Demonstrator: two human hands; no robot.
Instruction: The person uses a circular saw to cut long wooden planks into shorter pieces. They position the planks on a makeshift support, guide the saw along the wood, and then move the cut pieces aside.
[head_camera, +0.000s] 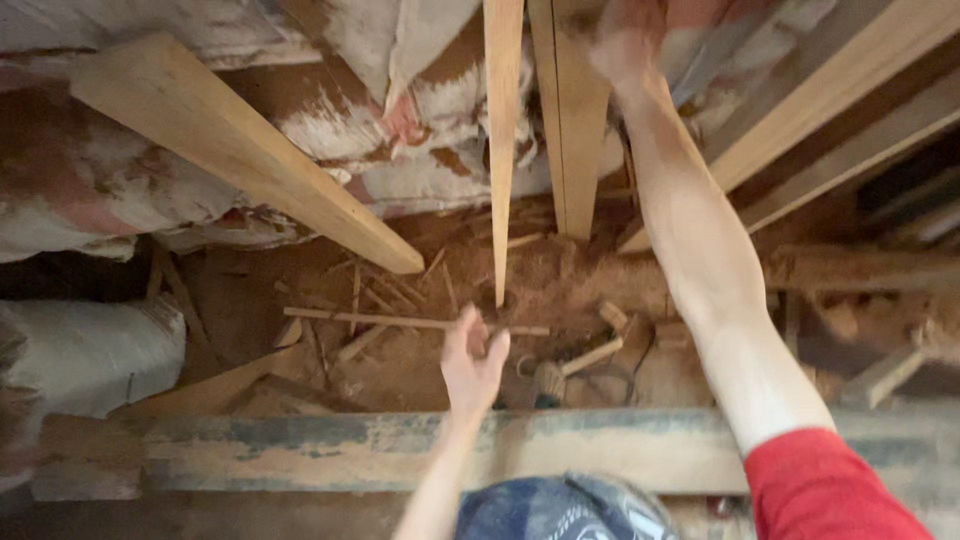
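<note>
The right hand (628, 45) is up at the far top of the view, blurred, wrapped around the upper part of a plank (575, 120) that stands nearly upright. How tightly the fingers close I cannot tell, but the hand is against the wood, seemingly steadying it from above so it does not tip. The arm runs down from it to a red sleeve (820, 485) at the near right.

The left hand (474, 362) is low and near the middle, palm open, fingers loosely spread and holding nothing. It reaches toward the foot of a thin strip (503, 130) — a narrow, pale length of wood that tapers to a point just above the fingertips, where it meets the sawdust floor (400, 370). The hand sits just beside that lower end, not quite touching it as far as I can see.

Strip and plank stand side by side, leaning against the far wall with their feet in the sawdust. A broader board (240, 150) slants from far left down toward the middle. Offcuts and a thin stick (400, 321) lie scattered on the floor, and a mallet (570, 368) rests just right of the left hand. A white sack (80, 355) lies at the left, and a worn, paint-streaked beam (400, 450) crosses the near edge.
</note>
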